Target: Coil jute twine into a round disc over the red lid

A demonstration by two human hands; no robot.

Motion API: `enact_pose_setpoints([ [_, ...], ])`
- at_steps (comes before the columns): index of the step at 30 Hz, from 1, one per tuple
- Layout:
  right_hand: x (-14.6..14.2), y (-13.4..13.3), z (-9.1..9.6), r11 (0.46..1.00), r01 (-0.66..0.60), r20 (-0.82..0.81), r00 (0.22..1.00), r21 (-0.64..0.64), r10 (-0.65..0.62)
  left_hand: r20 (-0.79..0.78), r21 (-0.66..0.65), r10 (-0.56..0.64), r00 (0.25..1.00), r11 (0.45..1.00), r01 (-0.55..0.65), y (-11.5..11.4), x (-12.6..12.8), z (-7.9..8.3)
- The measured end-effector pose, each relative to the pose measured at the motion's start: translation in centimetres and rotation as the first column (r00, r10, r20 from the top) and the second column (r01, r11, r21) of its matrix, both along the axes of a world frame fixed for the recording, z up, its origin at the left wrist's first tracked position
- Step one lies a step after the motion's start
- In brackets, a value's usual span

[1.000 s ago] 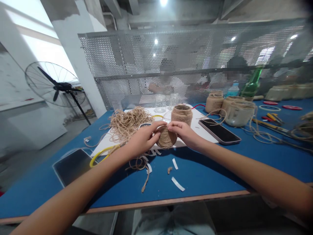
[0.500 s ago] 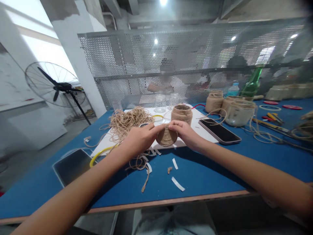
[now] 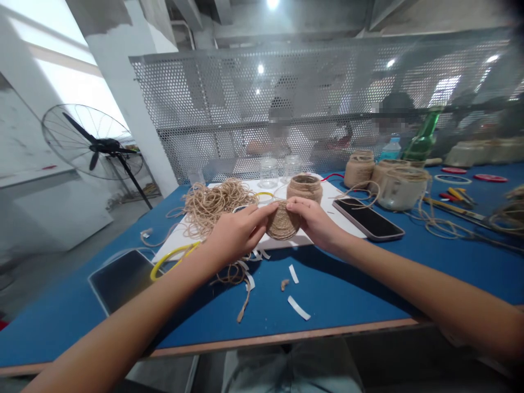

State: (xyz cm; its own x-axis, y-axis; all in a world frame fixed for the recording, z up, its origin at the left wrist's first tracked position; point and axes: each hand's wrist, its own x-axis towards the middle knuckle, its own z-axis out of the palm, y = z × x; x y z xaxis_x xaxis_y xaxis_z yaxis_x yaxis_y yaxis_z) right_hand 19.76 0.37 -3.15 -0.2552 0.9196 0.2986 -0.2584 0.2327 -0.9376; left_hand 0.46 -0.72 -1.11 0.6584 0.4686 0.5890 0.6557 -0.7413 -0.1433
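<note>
Both of my hands hold a small jar wrapped in jute twine (image 3: 281,222), tipped so its twine-covered base faces me, above a white board (image 3: 327,204) on the blue table. My left hand (image 3: 233,233) grips its left side, fingers stretched along the top. My right hand (image 3: 313,221) closes round its right side, thumb on top. A loose heap of twine (image 3: 215,204) lies just left of my left hand. Another twine-wrapped jar (image 3: 304,189) stands upright right behind the held one.
A phone (image 3: 368,218) lies right of the board, a dark tablet (image 3: 120,278) and a yellow ring (image 3: 172,257) at the left. More wrapped jars (image 3: 380,177), a green bottle (image 3: 421,139) and tools (image 3: 454,196) stand at the right. Paper strips (image 3: 298,307) lie near the table's front edge. Behind a perforated screen (image 3: 229,109) sit other people.
The wrapped jar has been turned and lifted slightly between my hands; my fingers have shifted along its top. Everything else is still.
</note>
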Motion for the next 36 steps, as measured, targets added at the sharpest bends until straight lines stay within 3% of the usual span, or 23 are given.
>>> enact_pose_setpoints([
  [3, 0.0, 0.0, -0.1, 1.0, 0.004, -0.028, 1.0, -0.015, -0.004, 0.112, -0.172, -0.051, 0.992, 0.983, 0.07, -0.2, 0.4, 0.1],
  [7, 0.0, 0.3, -0.5, 0.998, -0.016, -0.027, 1.0, -0.069, 0.014, 0.21, -0.299, -0.033, 0.977, 0.949, 0.096, -0.2, 0.7, 0.1],
  [12, 0.3, 0.5, -0.5, 0.995, -0.084, 0.034, 0.996, -0.044, 0.085, 0.24, -0.347, -0.051, 0.969, 0.928, 0.135, -0.2, 0.7, 0.1],
  [18, 0.4, 0.5, -0.4, 0.997, -0.074, 0.167, 0.983, -0.038, 0.079, 0.212, -0.379, -0.122, 0.97, 0.904, 0.197, -0.1, 0.7, 0.3],
  [23, 0.3, 0.7, -0.9, 0.998, -0.067, 0.188, 0.98, 0.007, 0.064, 0.207, -0.395, -0.069, 0.976, 0.907, 0.148, -0.1, 0.6, 0.3],
  [26, 0.3, 0.9, -1.1, 0.998, -0.059, 0.174, 0.983, 0.035, 0.053, 0.206, -0.372, -0.022, 0.978, 0.923, 0.099, -0.1, 0.5, 0.3],
  [31, 0.3, 1.0, -1.1, 0.999, -0.02, 0.169, 0.985, 0.047, 0.012, 0.155, -0.173, -0.052, 0.986, 0.982, 0.079, 0.1, 0.2, 0.0],
  [36, 0.2, 0.8, -1.0, 0.999, 0.011, 0.162, 0.987, 0.048, -0.019, 0.068, -0.04, -0.074, 0.995, 0.996, 0.077, 0.6, -0.2, -0.6],
])
